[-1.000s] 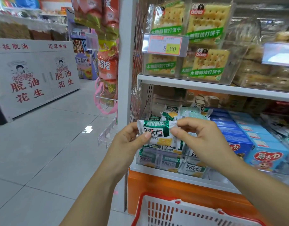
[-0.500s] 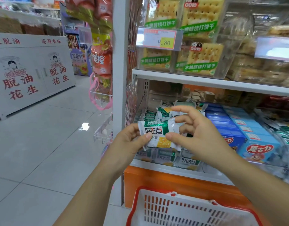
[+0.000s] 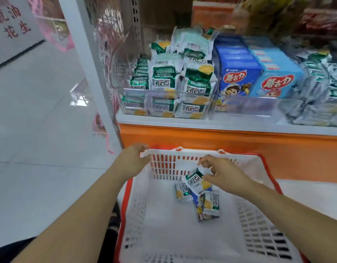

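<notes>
the basket is being gripped at its far left corner by the left hand, fingers curled over the rim. one snack packet is being pinched by the right hand inside the basket, just above two packets lying on its floor.

好吃点 stands on the shelf packets at 12 o'clock and on the packet at 6 o'clock, 蘑古力 on the boxes at 1 o'clock, 脱油花生 on the panel at 10 o'clock.
</notes>
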{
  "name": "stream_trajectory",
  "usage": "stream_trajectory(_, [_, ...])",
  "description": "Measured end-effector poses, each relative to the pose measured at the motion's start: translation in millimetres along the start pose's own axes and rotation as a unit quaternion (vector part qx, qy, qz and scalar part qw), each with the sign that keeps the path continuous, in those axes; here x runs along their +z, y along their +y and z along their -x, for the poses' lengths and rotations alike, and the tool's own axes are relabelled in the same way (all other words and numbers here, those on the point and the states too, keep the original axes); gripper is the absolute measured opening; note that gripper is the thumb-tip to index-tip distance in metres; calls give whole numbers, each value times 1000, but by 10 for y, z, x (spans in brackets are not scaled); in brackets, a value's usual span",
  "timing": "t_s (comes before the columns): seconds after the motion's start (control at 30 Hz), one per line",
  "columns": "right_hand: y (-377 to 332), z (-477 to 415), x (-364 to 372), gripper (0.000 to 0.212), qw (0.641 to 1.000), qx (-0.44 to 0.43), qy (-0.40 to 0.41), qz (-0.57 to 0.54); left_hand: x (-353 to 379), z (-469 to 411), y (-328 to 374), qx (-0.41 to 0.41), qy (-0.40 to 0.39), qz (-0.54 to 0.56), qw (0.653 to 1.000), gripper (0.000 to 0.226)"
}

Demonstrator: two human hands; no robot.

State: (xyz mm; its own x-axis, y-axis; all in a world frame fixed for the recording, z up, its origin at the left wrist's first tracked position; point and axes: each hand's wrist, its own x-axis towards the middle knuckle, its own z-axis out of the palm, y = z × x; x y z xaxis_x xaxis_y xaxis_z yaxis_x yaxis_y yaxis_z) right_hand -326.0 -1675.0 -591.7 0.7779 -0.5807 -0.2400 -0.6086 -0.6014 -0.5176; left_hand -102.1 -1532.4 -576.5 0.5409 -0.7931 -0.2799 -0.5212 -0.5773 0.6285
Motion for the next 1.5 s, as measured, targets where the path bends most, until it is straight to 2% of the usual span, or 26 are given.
stream_trajectory(0.13, [627,-78,475,36,995,78,-54,-14,301,-17,-200,-49,-28,-88,994,52])
stream_trajectory(0.27, [882,-98,811,48,987,132,-66,-68,371,-85,-231,-57,-30,-122,991,54])
stream_trajectory(0.43, [983,-119,837,51,986,144,-59,-67,382,-160,-204,-62,-30,-134,989,53])
stream_trajectory(0.57, [823,-110,514,47,990,112,-44,-76,366,-113,-117,-68,-53,-123,989,53])
stream_trajectory(0.67, [549,-61,168,39,992,71,-32,-95,243,-50,14,-41,-35,-97,994,50])
stream_trajectory(0.83, [-198,33,-536,31,997,-52,30,-53,-359,119,414,29,99,26,994,36])
stream_trajectory(0.93, [-721,10,-933,24,987,-127,82,-63,-776,230,549,62,201,93,973,28])
stream_trajectory(1.07, [-1327,-161,-1307,20,974,-192,117,-43,-1103,295,485,75,269,162,947,26])
stream_trajectory(1.13, [-1571,-316,-1410,22,967,-218,132,-15,-1160,270,428,68,273,198,939,26])
stream_trajectory(1.27, [-1952,-701,-1434,22,960,-248,125,41,-1216,187,368,61,218,221,948,38])
stream_trajectory(1.5, [-2367,-1429,-1317,29,948,-243,-6,206,-1227,46,277,75,155,246,954,44])
